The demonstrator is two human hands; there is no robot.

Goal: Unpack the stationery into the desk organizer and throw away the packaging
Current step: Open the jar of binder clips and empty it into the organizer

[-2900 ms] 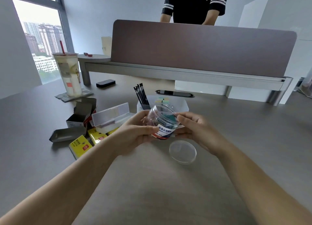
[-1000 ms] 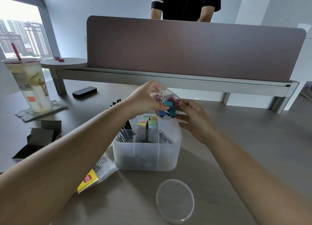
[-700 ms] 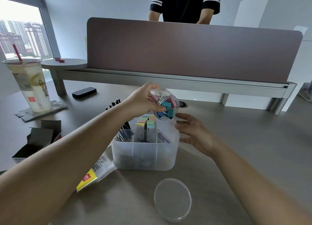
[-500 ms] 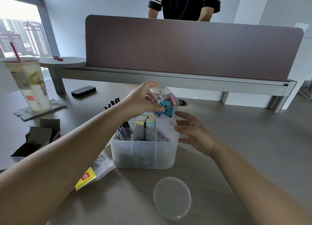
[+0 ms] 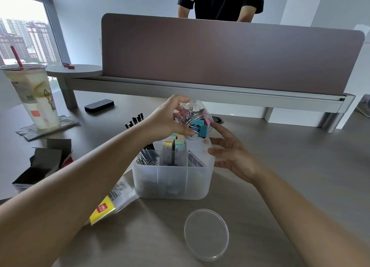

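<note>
My left hand (image 5: 167,119) grips a clear plastic jar (image 5: 193,117) of coloured binder clips, tipped mouth-down over the back right of the translucent desk organizer (image 5: 172,181). Blue clips sit at the jar's mouth. My right hand (image 5: 233,156) is spread open beside the organizer's right rim, its fingers touching or nearly touching the wall. Inside the organizer are paper clips, black pens (image 5: 136,120) and pastel sticky notes (image 5: 174,144). The jar's clear lid (image 5: 206,233) lies flat on the desk in front.
A yellow-and-clear packet (image 5: 112,200) lies left of the organizer. Opened black boxes (image 5: 43,162) sit further left, near a tall drink cup (image 5: 33,95). A black eraser-like block (image 5: 99,105) lies behind. A desk divider (image 5: 230,54) stands across the back, with a person behind it.
Both hands carried the jar up over the organizer. My right hand let go of it and dropped beside the organizer, while my left hand tipped the jar further down.
</note>
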